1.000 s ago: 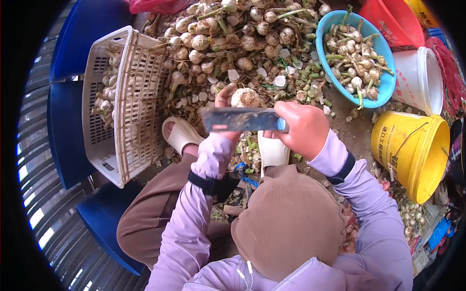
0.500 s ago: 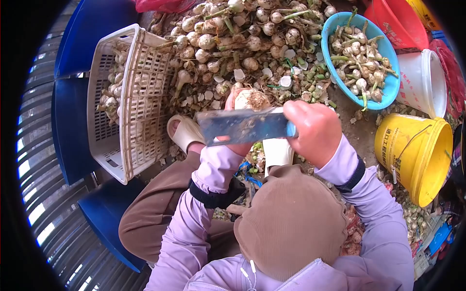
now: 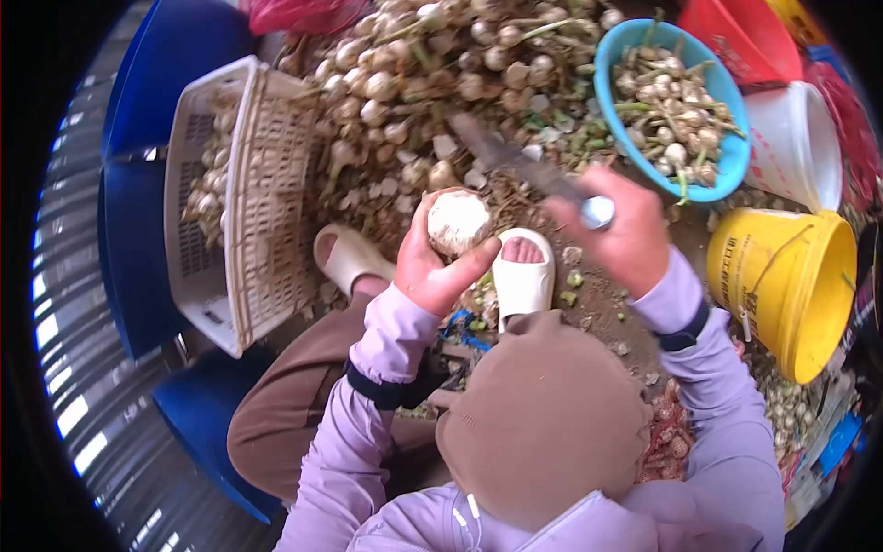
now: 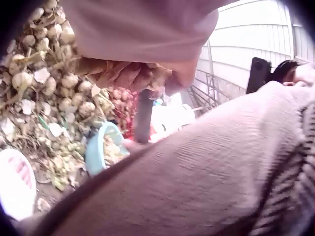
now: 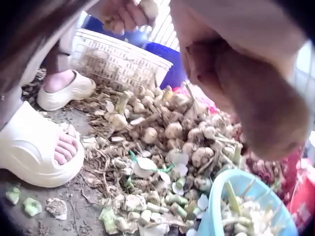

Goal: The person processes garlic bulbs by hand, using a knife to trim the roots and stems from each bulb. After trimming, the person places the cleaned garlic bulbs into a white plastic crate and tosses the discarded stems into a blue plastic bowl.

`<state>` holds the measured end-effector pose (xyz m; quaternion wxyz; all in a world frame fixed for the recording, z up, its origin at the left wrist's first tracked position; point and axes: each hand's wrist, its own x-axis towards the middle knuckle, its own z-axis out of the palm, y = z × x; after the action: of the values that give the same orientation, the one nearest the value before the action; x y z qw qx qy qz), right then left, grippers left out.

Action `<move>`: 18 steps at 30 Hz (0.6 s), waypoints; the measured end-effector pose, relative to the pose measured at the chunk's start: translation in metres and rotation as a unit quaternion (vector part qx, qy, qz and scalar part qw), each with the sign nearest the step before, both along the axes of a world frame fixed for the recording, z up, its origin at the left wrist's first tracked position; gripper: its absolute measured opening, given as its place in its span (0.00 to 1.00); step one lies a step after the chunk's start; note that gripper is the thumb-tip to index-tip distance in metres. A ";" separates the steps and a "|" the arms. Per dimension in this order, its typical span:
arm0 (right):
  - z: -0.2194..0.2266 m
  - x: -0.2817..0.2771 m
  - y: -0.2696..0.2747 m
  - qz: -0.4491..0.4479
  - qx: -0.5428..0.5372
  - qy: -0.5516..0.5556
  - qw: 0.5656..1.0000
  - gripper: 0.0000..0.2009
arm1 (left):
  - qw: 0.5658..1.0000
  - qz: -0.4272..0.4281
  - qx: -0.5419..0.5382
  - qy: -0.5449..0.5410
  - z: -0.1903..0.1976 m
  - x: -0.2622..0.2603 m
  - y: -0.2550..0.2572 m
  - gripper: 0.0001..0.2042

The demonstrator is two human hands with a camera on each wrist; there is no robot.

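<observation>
In the head view the left hand (image 3: 434, 271) holds a large garlic bulb (image 3: 459, 222), its pale face turned up, with fingers and thumb around it. To its right, the right hand (image 3: 625, 230) grips the handle of a broad-bladed knife (image 3: 520, 164); the blurred blade points up and left over the garlic heap (image 3: 414, 92), apart from the bulb. The left wrist view shows the left hand's curled fingers (image 4: 128, 74) below the sleeve, with the blade (image 4: 143, 117) beyond. In the right wrist view the right hand (image 5: 211, 73) is dark and partly cut off.
A white crate (image 3: 241, 202) with garlic stands at the left. At the right are a blue basin (image 3: 604, 69) of garlic, a white bucket (image 3: 791, 147), a yellow bucket (image 3: 768, 290) and a red tub (image 3: 736, 41). Slippers (image 3: 524, 281) and trimmings lie on the ground.
The knife has swung away from in front of the bulb, up and right, as the right hand moved right and turned. The left hand has come lower, and the bulb now shows a pale face instead of roots.
</observation>
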<state>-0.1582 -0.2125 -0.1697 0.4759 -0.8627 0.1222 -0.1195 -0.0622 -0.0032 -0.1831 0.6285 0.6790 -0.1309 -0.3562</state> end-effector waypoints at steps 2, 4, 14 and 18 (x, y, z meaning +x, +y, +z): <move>0.005 0.017 0.013 0.089 0.020 -0.096 0.991 0.16 | 0.996 -0.061 0.004 -0.060 0.002 0.001 -0.013 0.30; 0.008 0.033 0.023 0.145 0.011 -0.127 0.981 0.18 | 0.891 -0.186 0.038 -0.412 -0.009 0.014 -0.013 0.36; -0.007 0.034 0.027 0.134 -0.043 -0.161 0.977 0.14 | 0.954 0.155 -0.145 0.212 -0.013 0.015 -0.009 0.11; 0.004 0.020 0.009 0.033 -0.076 0.002 0.997 0.10 | 0.996 0.063 0.018 -0.052 -0.011 0.030 0.000 0.07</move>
<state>-0.1382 -0.2033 -0.1655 0.4124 -0.9002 0.0847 -0.1109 -0.0322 -0.0036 -0.1943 0.6295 0.7148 -0.1143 -0.2822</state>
